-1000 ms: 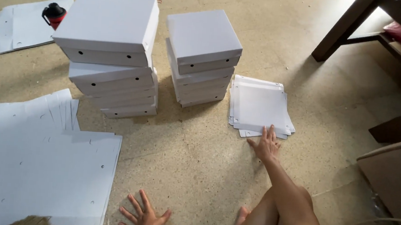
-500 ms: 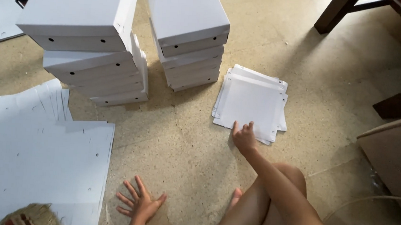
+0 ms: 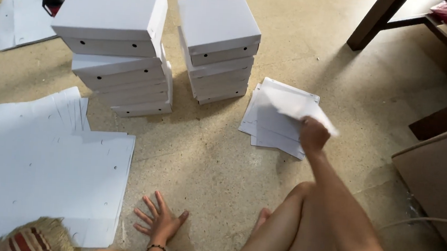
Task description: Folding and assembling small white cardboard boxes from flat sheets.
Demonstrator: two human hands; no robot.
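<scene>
Right hand (image 3: 313, 136) pinches a blurred white sheet (image 3: 295, 105), lifted above the pile of sheets (image 3: 268, 128) at 1 o'clock. Left hand (image 3: 160, 221), at 7 o'clock, lies flat on the floor (image 3: 215, 167), fingers spread, holding nothing.

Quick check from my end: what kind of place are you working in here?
Probably a home room used as a makeshift box-making spot. The person sits on a bare stone floor among stacked white boxes, flat white sheets and a dark wooden table leg. The right hand lifts one sheet.
</scene>
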